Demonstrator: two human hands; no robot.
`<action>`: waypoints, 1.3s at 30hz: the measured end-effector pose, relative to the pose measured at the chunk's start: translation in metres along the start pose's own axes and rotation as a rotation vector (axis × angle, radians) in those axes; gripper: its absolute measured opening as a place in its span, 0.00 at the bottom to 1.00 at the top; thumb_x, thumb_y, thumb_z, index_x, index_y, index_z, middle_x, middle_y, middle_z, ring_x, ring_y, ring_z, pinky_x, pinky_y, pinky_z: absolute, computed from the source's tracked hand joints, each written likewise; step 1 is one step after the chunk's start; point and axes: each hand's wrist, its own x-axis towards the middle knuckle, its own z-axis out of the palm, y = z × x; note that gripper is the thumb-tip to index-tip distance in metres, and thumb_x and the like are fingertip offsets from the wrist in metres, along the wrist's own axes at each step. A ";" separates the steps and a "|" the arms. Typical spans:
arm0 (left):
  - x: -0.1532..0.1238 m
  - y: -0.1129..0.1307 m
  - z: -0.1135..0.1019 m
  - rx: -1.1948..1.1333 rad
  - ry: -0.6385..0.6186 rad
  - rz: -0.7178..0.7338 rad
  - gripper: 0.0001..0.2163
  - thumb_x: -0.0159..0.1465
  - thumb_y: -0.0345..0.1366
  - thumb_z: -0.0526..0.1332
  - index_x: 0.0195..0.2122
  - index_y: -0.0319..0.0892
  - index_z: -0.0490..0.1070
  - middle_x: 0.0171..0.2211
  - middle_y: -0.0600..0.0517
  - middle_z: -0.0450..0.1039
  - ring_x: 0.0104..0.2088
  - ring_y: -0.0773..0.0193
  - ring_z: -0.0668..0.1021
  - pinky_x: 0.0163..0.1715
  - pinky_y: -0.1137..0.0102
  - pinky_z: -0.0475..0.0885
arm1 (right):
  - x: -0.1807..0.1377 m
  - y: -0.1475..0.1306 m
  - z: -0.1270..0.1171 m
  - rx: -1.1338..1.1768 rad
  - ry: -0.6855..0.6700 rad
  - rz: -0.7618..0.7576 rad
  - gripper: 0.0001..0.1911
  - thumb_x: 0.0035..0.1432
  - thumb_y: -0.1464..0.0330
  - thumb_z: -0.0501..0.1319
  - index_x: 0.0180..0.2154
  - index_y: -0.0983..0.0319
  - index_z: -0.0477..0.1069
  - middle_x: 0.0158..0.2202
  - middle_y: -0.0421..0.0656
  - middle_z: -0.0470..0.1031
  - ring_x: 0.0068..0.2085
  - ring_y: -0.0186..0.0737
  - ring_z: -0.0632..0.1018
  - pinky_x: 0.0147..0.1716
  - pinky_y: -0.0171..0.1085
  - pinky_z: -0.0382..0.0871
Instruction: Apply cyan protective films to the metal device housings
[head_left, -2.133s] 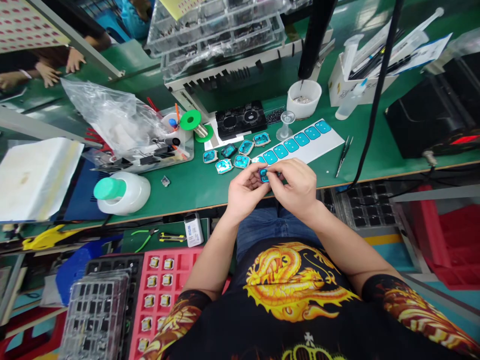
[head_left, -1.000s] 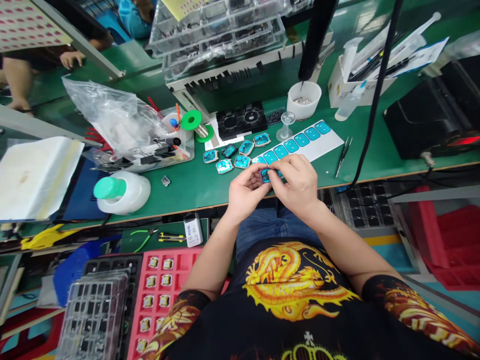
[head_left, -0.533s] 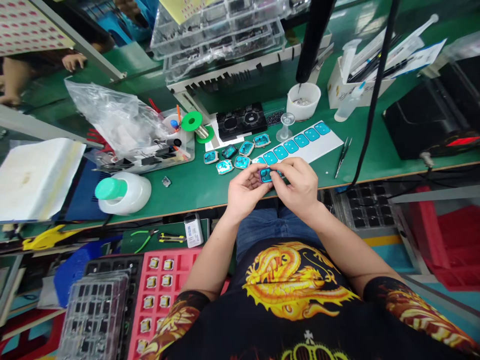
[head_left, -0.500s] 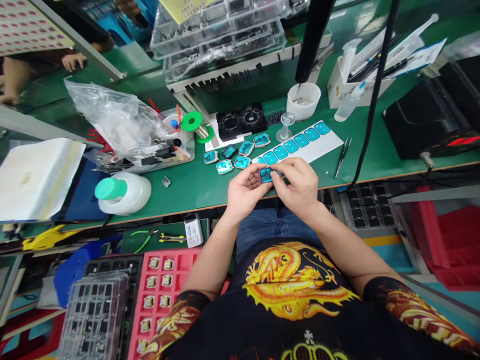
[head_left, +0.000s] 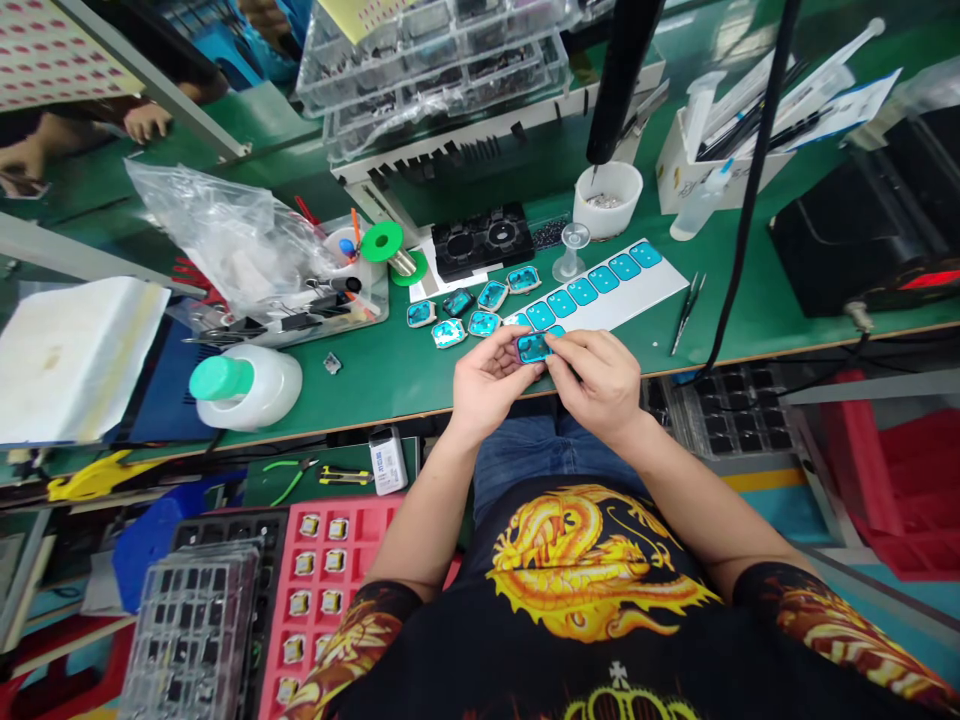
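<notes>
Between my hands, over the bench's front edge, is a watch case (head_left: 532,348) with a blue film on its face. My left hand (head_left: 489,385) grips its left side with thumb and fingers. The thumb and fingertips of my right hand (head_left: 600,385) are pinched together at its right edge. Just beyond lie several more blue-faced watch cases (head_left: 484,323) in a loose cluster. A white strip (head_left: 637,290) bearing a row of blue film stickers (head_left: 582,292) slants away to the right, its near end partly hidden by my fingers.
Tweezers (head_left: 688,313) lie right of the strip. Behind stand a solder spool (head_left: 386,243), a white cup (head_left: 609,200) under a black hanging tool (head_left: 622,80), and a pump bottle (head_left: 247,385) at left. A black cable (head_left: 739,230) hangs on the right. Another person's hand (head_left: 148,122) shows far left.
My right-hand fingers have shifted slightly right across the watch case, showing more of its blue face. My left hand stays nearly where it was.
</notes>
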 end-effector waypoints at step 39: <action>-0.002 0.016 0.000 -0.005 0.069 -0.149 0.28 0.51 0.36 0.85 0.53 0.41 0.82 0.37 0.50 0.85 0.35 0.61 0.88 0.37 0.69 0.88 | -0.021 0.090 -0.108 -0.601 -0.117 0.162 0.14 0.73 0.64 0.64 0.51 0.63 0.85 0.44 0.51 0.83 0.46 0.50 0.78 0.49 0.51 0.72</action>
